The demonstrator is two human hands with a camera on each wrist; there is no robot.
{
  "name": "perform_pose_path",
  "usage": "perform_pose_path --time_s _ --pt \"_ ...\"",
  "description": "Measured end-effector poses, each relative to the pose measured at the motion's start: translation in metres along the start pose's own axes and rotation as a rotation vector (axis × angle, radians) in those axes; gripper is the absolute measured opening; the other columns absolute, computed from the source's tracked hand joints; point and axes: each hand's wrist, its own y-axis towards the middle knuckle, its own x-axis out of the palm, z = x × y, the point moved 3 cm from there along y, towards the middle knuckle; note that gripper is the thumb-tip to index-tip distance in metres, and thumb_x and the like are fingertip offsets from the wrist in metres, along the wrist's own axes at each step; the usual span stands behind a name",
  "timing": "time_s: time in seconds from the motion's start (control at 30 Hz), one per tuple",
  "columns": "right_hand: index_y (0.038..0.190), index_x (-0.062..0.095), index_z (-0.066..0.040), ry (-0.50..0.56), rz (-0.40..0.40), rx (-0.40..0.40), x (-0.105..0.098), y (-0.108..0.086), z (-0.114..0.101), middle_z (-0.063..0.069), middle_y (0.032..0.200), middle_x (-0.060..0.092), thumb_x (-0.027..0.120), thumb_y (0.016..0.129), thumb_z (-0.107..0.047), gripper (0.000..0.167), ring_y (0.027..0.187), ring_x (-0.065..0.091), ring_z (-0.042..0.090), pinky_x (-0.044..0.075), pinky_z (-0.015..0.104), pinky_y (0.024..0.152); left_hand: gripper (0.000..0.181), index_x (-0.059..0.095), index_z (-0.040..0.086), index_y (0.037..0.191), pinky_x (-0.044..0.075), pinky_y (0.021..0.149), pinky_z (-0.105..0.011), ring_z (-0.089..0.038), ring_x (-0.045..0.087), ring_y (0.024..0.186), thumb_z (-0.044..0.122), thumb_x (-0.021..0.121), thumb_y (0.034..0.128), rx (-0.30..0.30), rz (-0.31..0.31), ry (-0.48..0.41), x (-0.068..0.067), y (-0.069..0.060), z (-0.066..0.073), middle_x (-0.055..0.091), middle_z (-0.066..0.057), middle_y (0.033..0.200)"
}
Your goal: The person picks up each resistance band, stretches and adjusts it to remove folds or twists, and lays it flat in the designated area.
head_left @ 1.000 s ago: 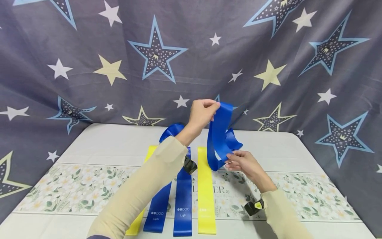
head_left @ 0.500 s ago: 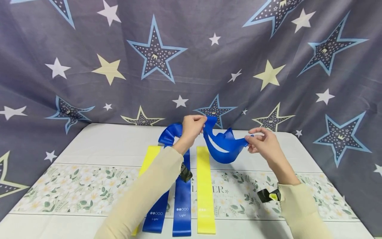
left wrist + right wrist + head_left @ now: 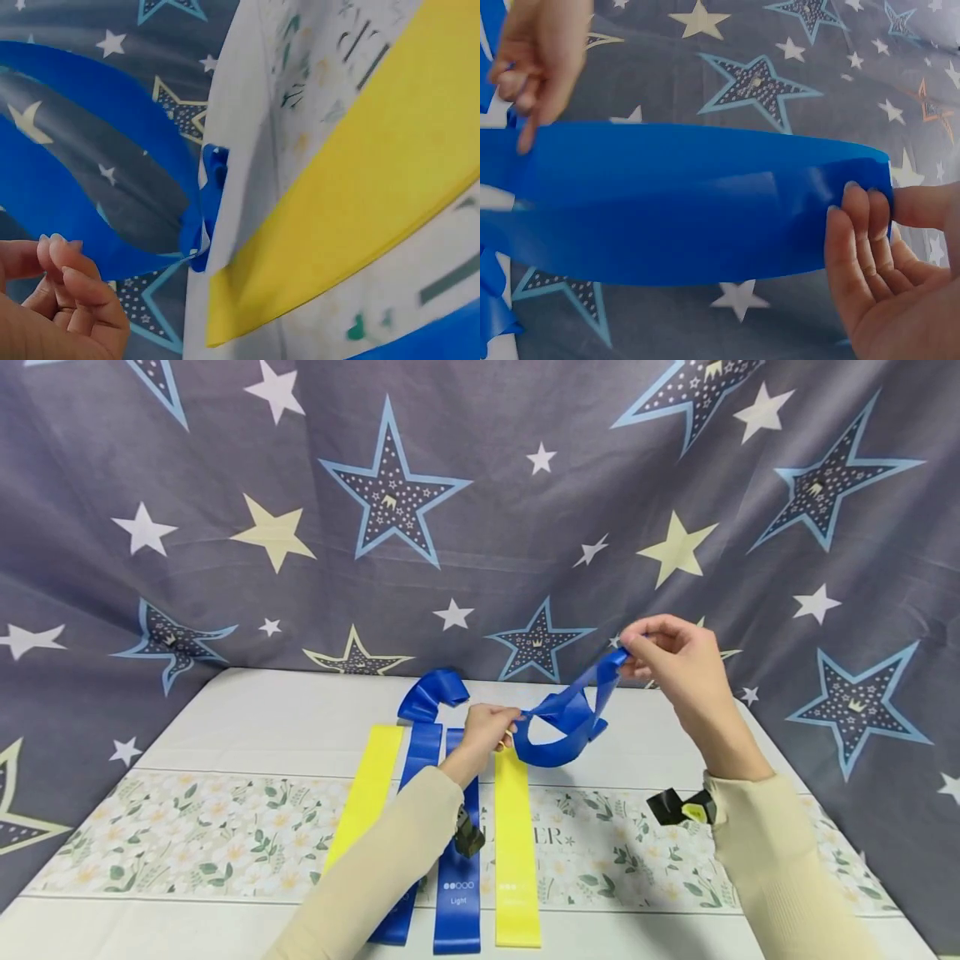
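Both hands hold a blue resistance band (image 3: 553,755) in the air above the back of the table. My left hand (image 3: 483,732) pinches one end, low and near the far end of a yellow band. Higher up and to the right, my right hand (image 3: 686,685) pinches the other end between thumb and fingers. The right wrist view has the blue loop (image 3: 667,232) stretched lengthwise between the right hand (image 3: 889,277) and the left hand (image 3: 547,60). Fingertips of the left hand (image 3: 71,300) meet the band's edge in the left wrist view.
Flat on the table (image 3: 247,710) lie a yellow band (image 3: 517,852), a blue band marked Light (image 3: 457,910), another blue band (image 3: 422,752) and a yellow band (image 3: 375,768). A curled blue band (image 3: 431,693) rests behind them. A star-patterned cloth (image 3: 480,527) hangs behind the table.
My left hand has come down and slightly left. The right hand has risen and moved right, drawing its end of the blue band upward. The flat bands stay put.
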Motion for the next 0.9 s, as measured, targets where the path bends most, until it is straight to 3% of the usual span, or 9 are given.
perform_pose_path --time_s 0.1,0.2,0.3,0.4,0.47,0.53,0.67,0.77,0.9 --pt "0.098 0.064 0.001 0.027 -0.061 -0.002 0.007 0.005 -0.009 -0.003 0.074 0.069 0.067 0.089 -0.015 0.018 0.067 0.069 0.008 0.056 0.021 0.067 0.027 0.07 -0.004 0.104 0.034 0.043 -0.016 -0.007 0.045 0.042 0.016 0.055 0.0924 -0.015 -0.051 0.022 0.004 -0.003 -0.005 0.052 0.003 0.059" --pt "0.106 0.061 0.004 0.025 -0.112 0.005 0.014 0.008 -0.016 -0.003 0.082 0.072 0.065 0.09 -0.014 0.025 0.076 0.071 0.009 0.056 0.022 0.072 0.027 0.071 -0.004 0.097 0.034 0.043 -0.018 -0.007 0.043 0.042 0.016 0.053 0.0919 0.009 -0.052 0.086 0.005 -0.007 -0.006 0.049 0.003 0.058" --pt "0.111 0.059 0.005 -0.032 -0.116 0.008 0.018 0.011 -0.02 -0.004 0.086 0.072 0.063 0.091 -0.012 0.026 0.08 0.071 0.009 0.056 0.023 0.073 0.027 0.069 -0.002 0.092 0.034 0.048 -0.021 -0.01 0.04 0.047 0.018 0.051 0.092 0.088 -0.013 0.183 0.006 -0.01 -0.005 0.045 0.001 0.059" --pt "0.11 0.059 0.006 -0.074 -0.095 0.004 0.022 0.015 -0.024 -0.005 0.084 0.072 0.062 0.092 -0.012 0.026 0.078 0.072 0.01 0.056 0.023 0.071 0.029 0.068 0.001 0.096 0.044 0.063 -0.026 -0.016 0.053 0.067 0.022 0.048 0.0957 0.22 -0.017 0.248 0.01 -0.014 0.0 0.058 -0.004 0.077" --pt "0.109 0.06 0.006 -0.09 -0.091 -0.002 0.024 0.019 -0.026 -0.006 0.082 0.072 0.062 0.092 -0.012 0.026 0.076 0.072 0.009 0.056 0.024 0.07 0.033 0.065 0.001 0.106 0.048 0.08 -0.033 -0.025 0.06 0.089 0.024 0.043 0.0996 0.304 -0.092 0.233 0.016 -0.016 0.002 0.063 -0.011 0.099" --pt "0.108 0.06 0.006 -0.099 -0.095 -0.003 0.025 0.023 -0.027 -0.007 0.08 0.071 0.062 0.092 -0.014 0.026 0.074 0.071 0.009 0.056 0.023 0.07 0.04 0.061 -0.001 0.117 0.045 0.096 -0.042 -0.032 0.057 0.11 0.026 0.034 0.1034 0.352 -0.215 0.181 0.023 -0.02 0.002 0.06 -0.017 0.12" --pt "0.1 0.062 0.001 -0.043 -0.123 0.012 0.022 0.031 -0.025 -0.006 0.075 0.07 0.063 0.092 -0.02 0.022 0.069 0.07 0.009 0.056 0.022 0.068 0.047 0.053 -0.004 0.128 0.04 0.103 -0.046 -0.035 0.053 0.121 0.024 0.024 0.1047 0.342 -0.426 0.105 0.035 -0.026 -0.002 0.055 -0.022 0.132" --pt "0.091 0.064 -0.005 0.027 -0.146 0.03 0.018 0.035 -0.021 -0.002 0.07 0.068 0.066 0.09 -0.022 0.018 0.063 0.069 0.011 0.056 0.021 0.064 0.041 0.054 -0.002 0.127 0.041 0.101 -0.041 -0.032 0.053 0.121 0.021 0.028 0.1045 0.328 -0.47 0.122 0.038 -0.028 -0.007 0.056 -0.019 0.131" --pt "0.085 0.064 -0.007 0.106 -0.244 0.036 0.011 0.039 -0.017 0.002 0.068 0.064 0.065 0.09 -0.018 0.012 0.057 0.065 0.012 0.055 0.021 0.062 0.029 0.051 -0.002 0.122 0.044 0.095 -0.034 -0.028 0.052 0.115 0.017 0.042 0.102 0.377 -0.483 0.19 0.038 -0.028 -0.01 0.055 -0.017 0.128"
